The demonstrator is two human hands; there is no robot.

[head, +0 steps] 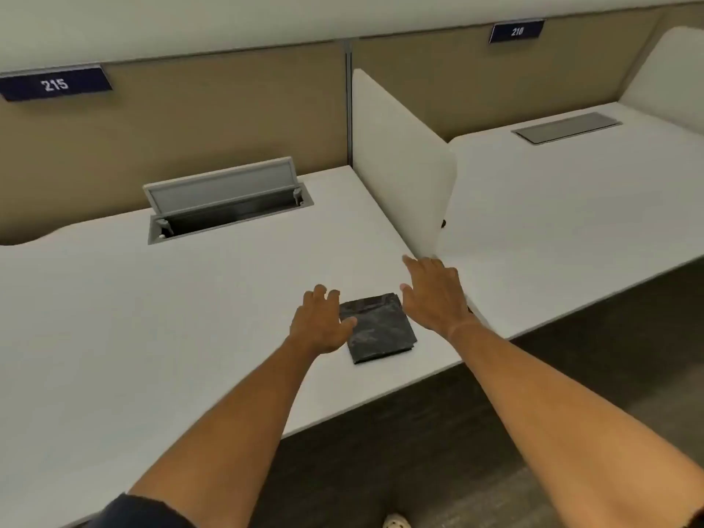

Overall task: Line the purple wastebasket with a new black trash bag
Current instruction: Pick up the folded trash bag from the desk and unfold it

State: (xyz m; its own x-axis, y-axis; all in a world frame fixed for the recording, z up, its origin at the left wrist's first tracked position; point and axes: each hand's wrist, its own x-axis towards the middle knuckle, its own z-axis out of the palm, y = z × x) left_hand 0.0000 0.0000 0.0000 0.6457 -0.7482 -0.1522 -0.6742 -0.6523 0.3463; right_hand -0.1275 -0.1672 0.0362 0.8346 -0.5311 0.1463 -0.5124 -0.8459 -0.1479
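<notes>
A folded black trash bag (379,329) lies flat on the white desk (152,318), near its front right corner. My left hand (320,322) hovers at the bag's left edge, fingers spread, thumb touching or just over the bag. My right hand (432,295) is open above the bag's right side, fingers apart and holding nothing. The purple wastebasket is not in view.
An open grey cable hatch (228,200) is set in the desk's back. A white divider panel (400,161) stands right of the bag, with a second desk (571,207) beyond it. Dark floor (438,451) runs below the desk edge. Signs read 215 and 210.
</notes>
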